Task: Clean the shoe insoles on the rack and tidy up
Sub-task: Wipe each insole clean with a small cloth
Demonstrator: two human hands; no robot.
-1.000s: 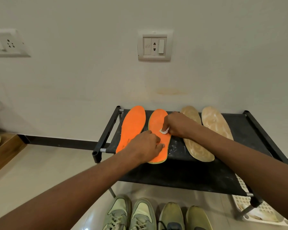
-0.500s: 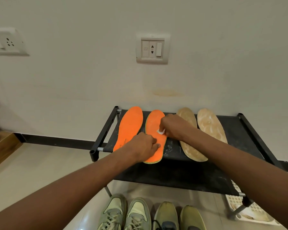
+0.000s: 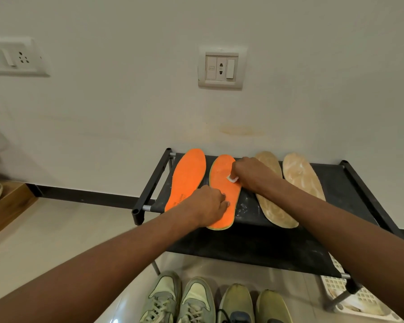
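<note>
Four insoles lie side by side on the black rack shelf (image 3: 278, 248): two orange ones on the left, two tan ones on the right. My right hand (image 3: 248, 173) pinches a small white wipe (image 3: 232, 179) against the upper part of the second orange insole (image 3: 224, 183). Near that insole's heel, my left hand (image 3: 208, 206) presses down with curled fingers. The first orange insole (image 3: 188, 176) lies untouched to the left. My right forearm partly covers the first tan insole (image 3: 274, 206); the second tan insole (image 3: 303, 176) lies beside it.
Two pairs of greenish sneakers (image 3: 196, 299) stand on the floor under the rack. A white perforated basket (image 3: 350, 297) sits under the rack's right end. Wall sockets (image 3: 221, 67) are above. A wooden step (image 3: 7, 206) is at left. White specks dot the shelf.
My right hand with the wipe has shifted slightly along the upper part of the second orange insole. The left hand stays pressed near the heel. The camera has moved a little.
</note>
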